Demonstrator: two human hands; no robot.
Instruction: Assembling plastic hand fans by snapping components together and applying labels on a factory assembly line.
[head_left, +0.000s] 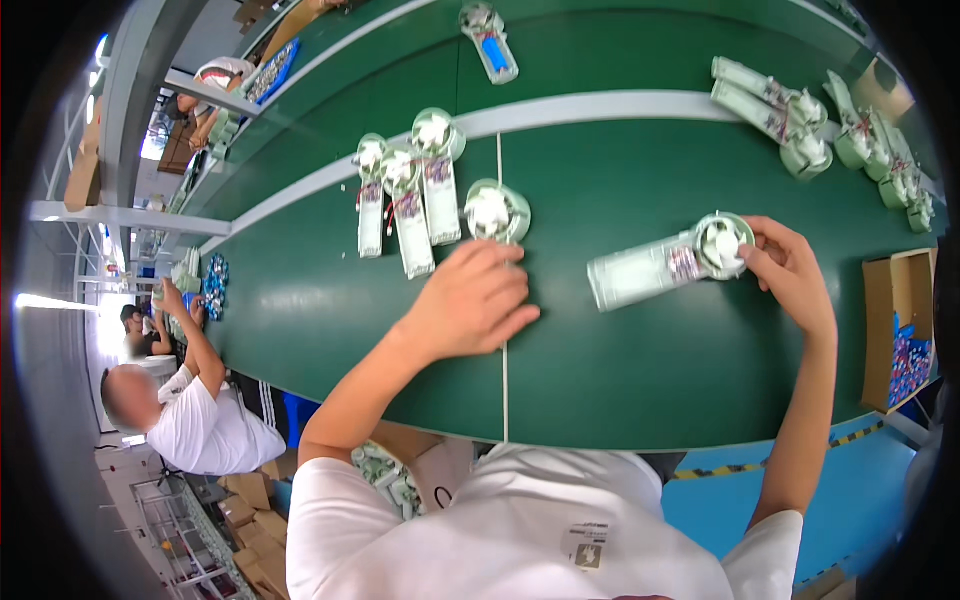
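Observation:
My right hand (790,268) pinches the round head of an opened pale green handheld fan (640,272), thumb at the white blades and fingers behind the rim. Its handle points left over the green table and shows a small circuit board near the head. My left hand (470,300) curls over another handheld fan (497,212), its fingertips at the lower edge of the round head. That fan's handle is hidden beneath the hand. Just left of it lie several opened fan bodies (412,225) with white blades and thin red wires.
More fan bodies (780,115) lie at the far right. One with a blue part (493,50) sits on the belt beyond the pale rail (600,107). At right stands a cardboard box (900,270) of small blue and red parts. A co-worker (200,420) sits at left.

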